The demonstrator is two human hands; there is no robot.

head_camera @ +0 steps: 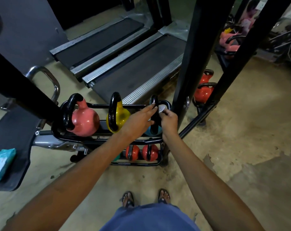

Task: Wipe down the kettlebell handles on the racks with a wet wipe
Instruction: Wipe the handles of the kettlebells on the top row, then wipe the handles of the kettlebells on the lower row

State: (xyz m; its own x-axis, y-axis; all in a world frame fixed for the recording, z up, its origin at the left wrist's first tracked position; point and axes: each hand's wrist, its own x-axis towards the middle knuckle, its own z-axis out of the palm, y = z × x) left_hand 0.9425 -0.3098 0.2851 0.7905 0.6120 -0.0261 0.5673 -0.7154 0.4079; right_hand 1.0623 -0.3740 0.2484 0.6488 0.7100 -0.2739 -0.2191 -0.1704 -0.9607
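**At the rack's right end, two hands on one handle**

At 12 o'clock from our feet, the blue kettlebell (155,131) sits at the right end of the rack's (128,106) top tier, its black handle (154,100) upright. Our left hand (138,119) grasps that handle between fingers and thumb. Our right hand (169,119) pinches the wet wipe (161,108) against its right side. A black post (191,64) stands just beside the right hand at 1 o'clock, crowding that edge. The yellow kettlebell (119,117) and pink kettlebell (84,120) sit toward 11 o'clock. Bare floor (241,130) opens at 4 o'clock. A wipe pack (1,164) lies on a black pad (16,130) at 9 o'clock.
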